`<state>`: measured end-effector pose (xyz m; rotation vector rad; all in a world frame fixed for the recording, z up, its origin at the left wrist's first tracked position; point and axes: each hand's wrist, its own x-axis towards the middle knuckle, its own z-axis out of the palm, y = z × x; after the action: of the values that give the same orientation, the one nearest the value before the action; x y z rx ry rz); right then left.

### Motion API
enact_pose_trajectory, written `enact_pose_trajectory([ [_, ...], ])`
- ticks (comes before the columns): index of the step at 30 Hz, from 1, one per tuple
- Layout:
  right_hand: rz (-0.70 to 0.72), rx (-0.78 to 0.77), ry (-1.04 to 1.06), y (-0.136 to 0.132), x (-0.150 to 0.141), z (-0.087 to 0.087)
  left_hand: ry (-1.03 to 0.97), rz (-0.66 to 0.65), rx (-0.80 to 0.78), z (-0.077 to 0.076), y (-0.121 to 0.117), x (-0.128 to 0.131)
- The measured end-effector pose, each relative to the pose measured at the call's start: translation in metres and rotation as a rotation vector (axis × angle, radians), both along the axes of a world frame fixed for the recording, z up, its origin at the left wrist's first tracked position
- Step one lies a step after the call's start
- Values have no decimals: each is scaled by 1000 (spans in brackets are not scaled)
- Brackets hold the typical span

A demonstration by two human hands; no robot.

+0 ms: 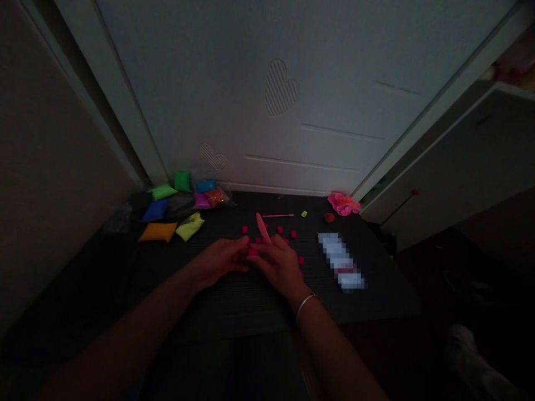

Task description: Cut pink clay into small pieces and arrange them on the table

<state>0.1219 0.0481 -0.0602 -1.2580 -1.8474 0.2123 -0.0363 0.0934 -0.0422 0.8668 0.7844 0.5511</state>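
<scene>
Both hands meet over a dark table (234,306). Between my fingertips is a small piece of bright pink modelling clay (253,252). My left hand (217,260) pinches it from the left, fingers bent together. From the other side the thumb and fingertips of my right hand (281,264) close in on it. A pink plastic knife (262,227) sticks up out of my right hand, blade pointing away from me. Around the hands lie several pink clay cubes, such as one cube (244,229) at the left and another cube (293,235) at the right.
Coloured clay packets, including an orange packet (157,231) and a yellow packet (190,226), lie at the left. Behind the cubes is a thin pink stick (278,215). A brown lump (329,218), pink petal-like pieces (344,204) and a blurred-out object (340,262) are at the right.
</scene>
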Motion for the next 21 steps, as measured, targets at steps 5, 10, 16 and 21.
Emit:
enact_pose_trajectory([
  [5, -10, 24, -15, 0, 0, -1, -4, -9, 12, -2, 0, 0],
  [10, -16, 27, 3, 0, 1, -1, -25, 33, 15, -5, 4, -1],
  [16, -30, 5, -60, -1, 0, 0, -83, -4, 40, -10, -2, 3],
  [21, -6, -13, -125, -1, -1, -1, 66, -3, 192, -12, -3, 7],
])
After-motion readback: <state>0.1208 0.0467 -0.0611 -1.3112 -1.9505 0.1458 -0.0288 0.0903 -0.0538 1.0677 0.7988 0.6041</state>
